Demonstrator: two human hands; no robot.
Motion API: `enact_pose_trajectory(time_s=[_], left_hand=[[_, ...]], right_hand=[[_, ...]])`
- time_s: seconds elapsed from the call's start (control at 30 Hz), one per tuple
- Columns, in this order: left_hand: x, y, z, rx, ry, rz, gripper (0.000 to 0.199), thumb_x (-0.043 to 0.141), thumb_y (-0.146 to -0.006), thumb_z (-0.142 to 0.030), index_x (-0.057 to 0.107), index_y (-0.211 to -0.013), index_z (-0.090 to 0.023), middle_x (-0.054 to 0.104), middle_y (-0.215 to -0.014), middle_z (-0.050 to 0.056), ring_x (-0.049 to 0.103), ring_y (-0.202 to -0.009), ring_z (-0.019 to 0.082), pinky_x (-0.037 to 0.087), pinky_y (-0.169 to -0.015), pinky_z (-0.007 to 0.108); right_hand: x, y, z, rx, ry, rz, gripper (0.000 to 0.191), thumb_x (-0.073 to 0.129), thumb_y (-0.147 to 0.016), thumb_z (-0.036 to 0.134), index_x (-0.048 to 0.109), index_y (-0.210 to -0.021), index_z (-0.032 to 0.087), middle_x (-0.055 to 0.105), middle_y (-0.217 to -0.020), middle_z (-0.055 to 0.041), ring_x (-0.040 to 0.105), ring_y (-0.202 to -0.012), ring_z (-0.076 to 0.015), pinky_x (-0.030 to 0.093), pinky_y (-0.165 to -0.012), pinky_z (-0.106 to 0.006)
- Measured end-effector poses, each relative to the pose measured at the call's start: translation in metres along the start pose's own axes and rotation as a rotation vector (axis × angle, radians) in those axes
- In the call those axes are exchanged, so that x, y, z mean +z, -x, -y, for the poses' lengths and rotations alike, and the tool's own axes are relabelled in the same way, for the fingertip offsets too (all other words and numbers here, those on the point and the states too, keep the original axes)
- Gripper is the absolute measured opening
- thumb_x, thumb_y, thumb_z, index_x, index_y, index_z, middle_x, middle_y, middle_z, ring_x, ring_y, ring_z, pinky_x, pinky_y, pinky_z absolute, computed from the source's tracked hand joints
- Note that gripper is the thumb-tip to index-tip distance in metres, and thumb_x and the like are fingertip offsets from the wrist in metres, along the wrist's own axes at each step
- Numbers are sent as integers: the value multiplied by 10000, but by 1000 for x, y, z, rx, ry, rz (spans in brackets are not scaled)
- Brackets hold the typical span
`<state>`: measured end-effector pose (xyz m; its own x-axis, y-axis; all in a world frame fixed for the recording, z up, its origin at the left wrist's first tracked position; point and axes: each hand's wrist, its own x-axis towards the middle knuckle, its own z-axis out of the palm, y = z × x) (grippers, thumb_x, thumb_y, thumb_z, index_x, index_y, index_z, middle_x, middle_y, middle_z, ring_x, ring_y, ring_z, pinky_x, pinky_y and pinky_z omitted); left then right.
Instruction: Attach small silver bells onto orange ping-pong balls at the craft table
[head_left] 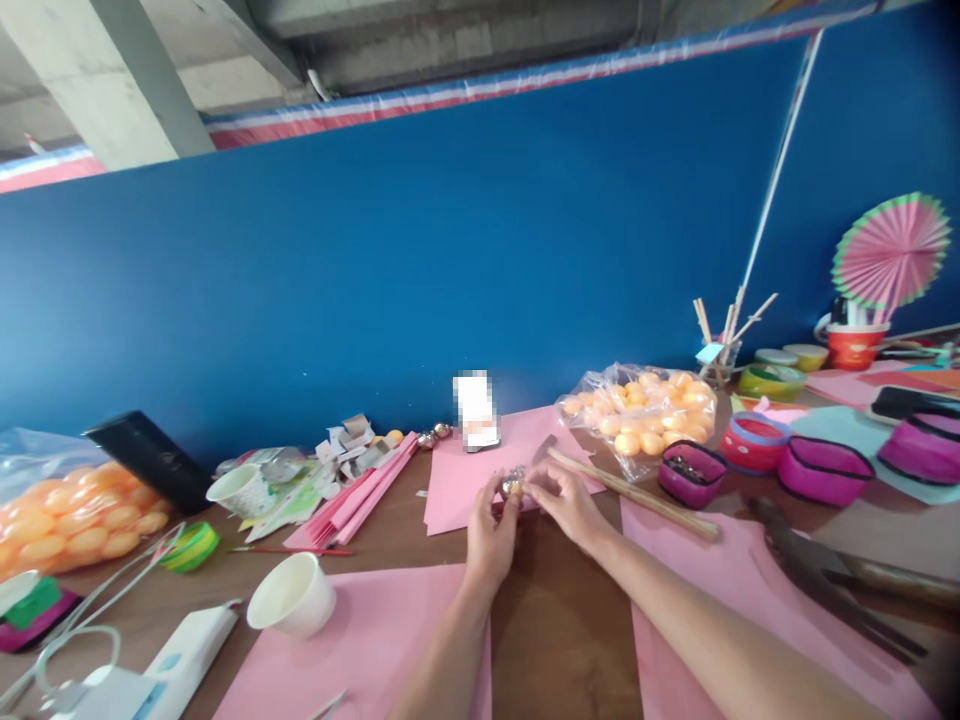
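Blue partition, fingers holding shiny ball

We hold both bare hands close together just below and right of the frame's centre. Our left forearm rises from the bottom edge, its hand upright, thumb and fingers curled toward each other. Our right forearm slants in from the lower right, the right hand angled left, fingers bent, fingertips near the left hand's.
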<state>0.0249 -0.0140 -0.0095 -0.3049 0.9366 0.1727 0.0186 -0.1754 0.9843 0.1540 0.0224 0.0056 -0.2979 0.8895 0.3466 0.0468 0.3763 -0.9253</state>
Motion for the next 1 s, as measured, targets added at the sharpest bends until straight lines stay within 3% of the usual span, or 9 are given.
enact_pose_trajectory(time_s=[0.23, 0.43, 0.7, 1.0], left_hand=[[0, 0, -2, 22, -48, 14, 452, 619, -662, -328, 530, -1085, -194, 590, -1038, 89, 580, -795, 166, 451, -757, 312], [-1, 1, -3, 30, -93, 30, 486, 597, -685, -344, 480, -1132, -193, 568, -1075, 90, 574, -812, 165, 449, -759, 316], [-1, 1, -4, 72, -162, 64, 396, 559, -720, -344, 502, -1079, -186, 594, -1006, 80, 581, -781, 162, 463, -735, 323], [-1, 1, -2, 74, -119, 68, 393, 590, -702, -275, 504, -1076, -193, 593, -1015, 74, 581, -745, 146, 475, -702, 296]], right_hand=[[-1, 0, -3, 87, -153, 31, 201, 489, -774, 346, 541, -825, 159, 583, -725, 0, 561, -675, -116, 462, -628, -240], [-1, 0, -3, 45, -75, 47, 204, 477, -779, 357, 538, -812, 166, 568, -735, 5, 536, -657, -113, 447, -608, -236], [1, -1, -5, 46, -121, 92, 218, 563, -720, 383, 592, -754, 170, 584, -865, -35, 555, -844, -168, 469, -735, -288], [1, 1, 1, 94, -165, 138, 310, 567, -706, 430, 645, -768, 136, 615, -808, -49, 586, -775, -164, 480, -750, -305]])
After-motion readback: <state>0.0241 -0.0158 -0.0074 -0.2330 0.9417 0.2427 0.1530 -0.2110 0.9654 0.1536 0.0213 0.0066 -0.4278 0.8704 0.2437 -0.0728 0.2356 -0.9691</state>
